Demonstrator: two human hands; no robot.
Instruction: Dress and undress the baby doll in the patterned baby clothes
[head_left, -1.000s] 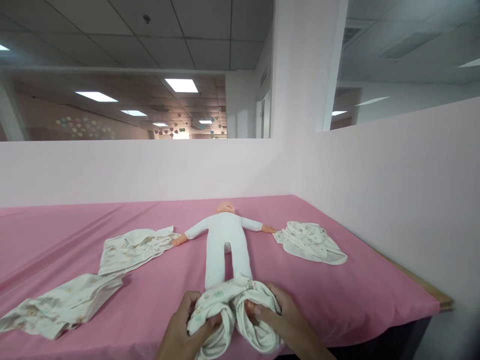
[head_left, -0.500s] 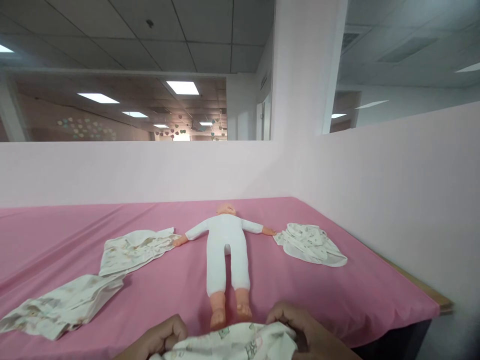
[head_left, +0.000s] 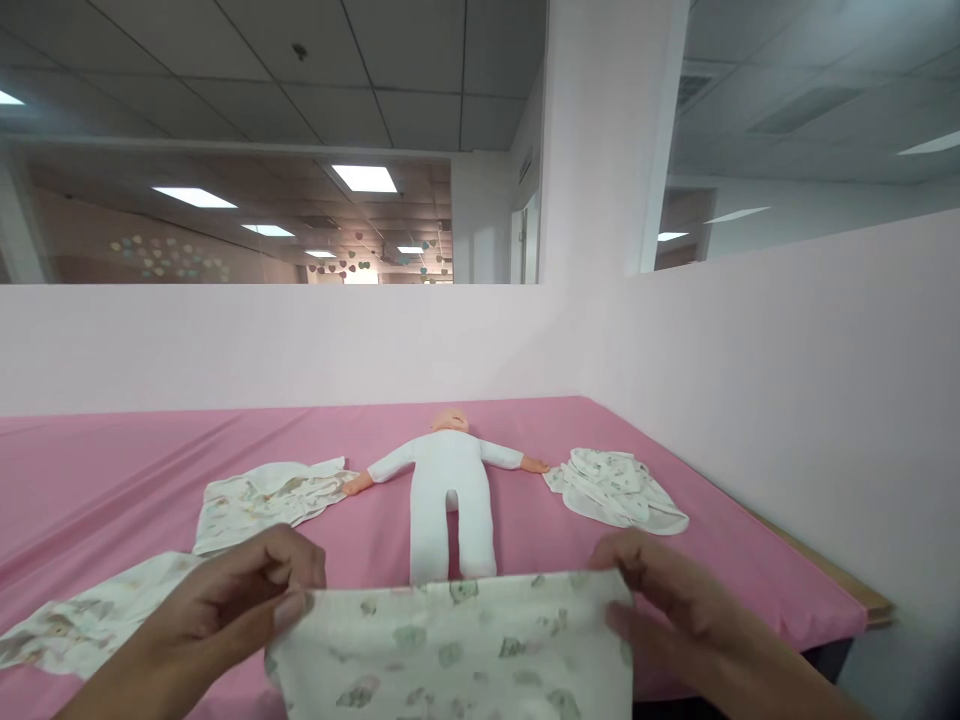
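Observation:
A white cloth garment with a green print (head_left: 457, 650) is stretched between my two hands at the bottom of the view. My left hand (head_left: 240, 600) pinches its upper left corner, and my right hand (head_left: 667, 610) grips the upper right corner. Beyond it a doll in a white bodysuit (head_left: 451, 470) lies on its back, arms spread, its feet hidden behind the cloth. A crumpled printed garment (head_left: 262, 500) lies by the doll's hand on the left, and another (head_left: 616, 488) by the hand on the right.
A further printed garment (head_left: 97, 610) lies at the lower left, partly behind my left hand. Everything rests on a pink sheet (head_left: 360, 430) over a table. White walls (head_left: 285, 340) with windows stand behind and to the right.
Both hands have risen and moved apart. The bunched cloth between them is now spread wide with a straight top edge, covering the doll's feet.

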